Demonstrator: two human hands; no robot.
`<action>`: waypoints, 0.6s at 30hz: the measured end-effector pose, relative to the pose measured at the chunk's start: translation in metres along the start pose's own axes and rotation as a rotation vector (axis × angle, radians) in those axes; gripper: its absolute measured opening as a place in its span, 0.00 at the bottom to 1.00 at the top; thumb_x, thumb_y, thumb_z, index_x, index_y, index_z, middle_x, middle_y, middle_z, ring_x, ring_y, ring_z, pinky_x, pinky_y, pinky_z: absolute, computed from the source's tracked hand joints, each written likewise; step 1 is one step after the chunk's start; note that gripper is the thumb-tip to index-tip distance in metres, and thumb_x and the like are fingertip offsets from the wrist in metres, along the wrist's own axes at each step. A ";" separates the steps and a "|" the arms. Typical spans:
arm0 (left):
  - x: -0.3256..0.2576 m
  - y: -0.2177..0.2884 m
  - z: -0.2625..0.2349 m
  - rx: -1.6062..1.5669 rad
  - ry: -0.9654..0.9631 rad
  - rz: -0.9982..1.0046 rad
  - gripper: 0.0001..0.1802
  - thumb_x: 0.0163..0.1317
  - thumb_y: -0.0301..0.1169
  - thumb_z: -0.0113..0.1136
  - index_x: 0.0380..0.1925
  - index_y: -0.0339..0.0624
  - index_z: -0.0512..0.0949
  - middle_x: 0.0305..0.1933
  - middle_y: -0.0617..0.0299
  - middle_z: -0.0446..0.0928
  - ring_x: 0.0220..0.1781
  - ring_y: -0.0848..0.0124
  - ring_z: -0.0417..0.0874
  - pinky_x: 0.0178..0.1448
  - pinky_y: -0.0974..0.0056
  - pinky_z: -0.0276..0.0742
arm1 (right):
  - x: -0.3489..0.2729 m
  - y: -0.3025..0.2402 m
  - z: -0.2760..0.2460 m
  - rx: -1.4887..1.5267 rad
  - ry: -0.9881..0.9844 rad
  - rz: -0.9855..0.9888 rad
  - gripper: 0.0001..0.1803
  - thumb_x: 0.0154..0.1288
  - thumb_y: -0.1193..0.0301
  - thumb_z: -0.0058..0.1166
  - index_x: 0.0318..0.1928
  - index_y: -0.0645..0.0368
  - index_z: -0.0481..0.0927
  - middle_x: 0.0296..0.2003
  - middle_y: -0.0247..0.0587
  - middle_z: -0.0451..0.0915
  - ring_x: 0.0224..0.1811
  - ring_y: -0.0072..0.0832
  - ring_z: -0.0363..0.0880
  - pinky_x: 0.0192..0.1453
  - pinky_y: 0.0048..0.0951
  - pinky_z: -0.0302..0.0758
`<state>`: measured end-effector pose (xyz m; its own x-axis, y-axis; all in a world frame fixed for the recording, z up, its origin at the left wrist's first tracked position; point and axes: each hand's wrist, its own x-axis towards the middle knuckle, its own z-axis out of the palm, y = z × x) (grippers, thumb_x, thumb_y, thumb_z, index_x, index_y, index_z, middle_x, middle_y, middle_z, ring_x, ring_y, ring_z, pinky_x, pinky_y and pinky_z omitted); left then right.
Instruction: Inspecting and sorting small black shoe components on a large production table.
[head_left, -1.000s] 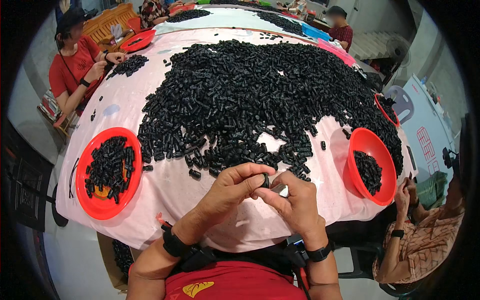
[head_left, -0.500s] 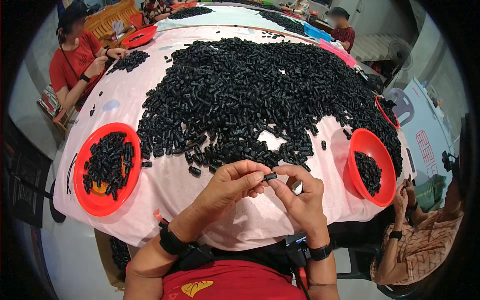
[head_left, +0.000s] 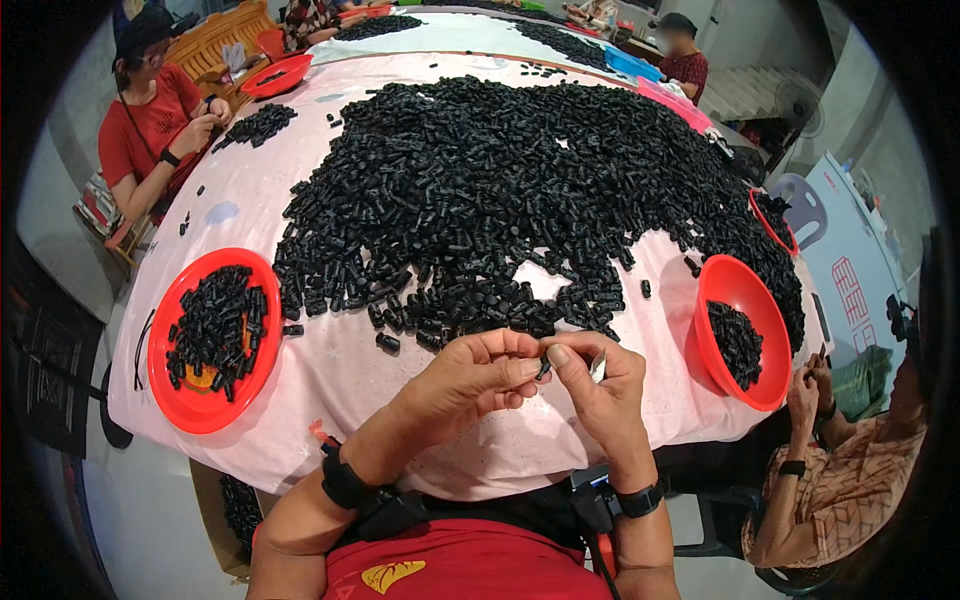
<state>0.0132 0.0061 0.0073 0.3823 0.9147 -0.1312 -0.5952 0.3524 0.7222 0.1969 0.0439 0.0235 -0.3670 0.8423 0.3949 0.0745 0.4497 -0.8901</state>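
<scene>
A small black cylindrical part (head_left: 544,367) sits between my two hands, mostly hidden by fingers. My left hand (head_left: 470,380) is closed, with its thumb and fingertips pinching the part from the left. From the other side, my right hand (head_left: 603,392) presses its thumb on the same part. A small pale, shiny piece (head_left: 598,367) sticks out between the right hand's fingers; its kind is unclear. Just beyond the hands lies a big heap of similar black parts (head_left: 500,190), one loose part (head_left: 388,343) at its near edge.
A red basin (head_left: 165,385) with black parts stands at left, a deeper red bowl (head_left: 770,340) at right. Pink cloth (head_left: 340,390) covers the table. One co-worker (head_left: 165,110) sits far left, another (head_left: 840,480) near right, others farther back. A box (head_left: 215,510) stands below the table edge.
The black part has tilted from lying sideways to pointing more toward me, and the fingers cover more of it. My right thumb has moved up over it.
</scene>
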 end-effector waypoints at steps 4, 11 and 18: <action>0.001 0.002 -0.002 -0.049 0.004 0.000 0.19 0.66 0.29 0.61 0.56 0.37 0.74 0.42 0.65 0.78 0.38 0.80 0.77 0.45 0.73 0.75 | 0.001 -0.008 -0.003 -0.088 0.012 0.014 0.08 0.64 0.71 0.63 0.39 0.63 0.83 0.30 0.38 0.84 0.31 0.18 0.81 0.34 0.20 0.75; -0.001 0.003 0.001 -0.058 -0.030 -0.004 0.23 0.65 0.31 0.61 0.58 0.36 0.73 0.46 0.65 0.79 0.43 0.79 0.79 0.51 0.70 0.75 | -0.004 0.003 -0.005 -0.272 -0.098 0.034 0.23 0.50 0.55 0.73 0.35 0.60 0.81 0.23 0.40 0.82 0.22 0.27 0.81 0.25 0.27 0.74; 0.001 -0.001 -0.003 -0.054 -0.095 0.004 0.21 0.67 0.30 0.59 0.58 0.36 0.73 0.47 0.63 0.80 0.48 0.77 0.80 0.56 0.68 0.75 | -0.002 0.001 -0.004 -0.457 -0.065 -0.050 0.28 0.46 0.46 0.72 0.31 0.59 0.80 0.20 0.41 0.79 0.20 0.35 0.80 0.23 0.32 0.73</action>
<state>0.0120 0.0074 0.0041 0.4432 0.8943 -0.0616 -0.6331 0.3609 0.6848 0.2018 0.0435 0.0229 -0.4366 0.8023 0.4072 0.4507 0.5867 -0.6728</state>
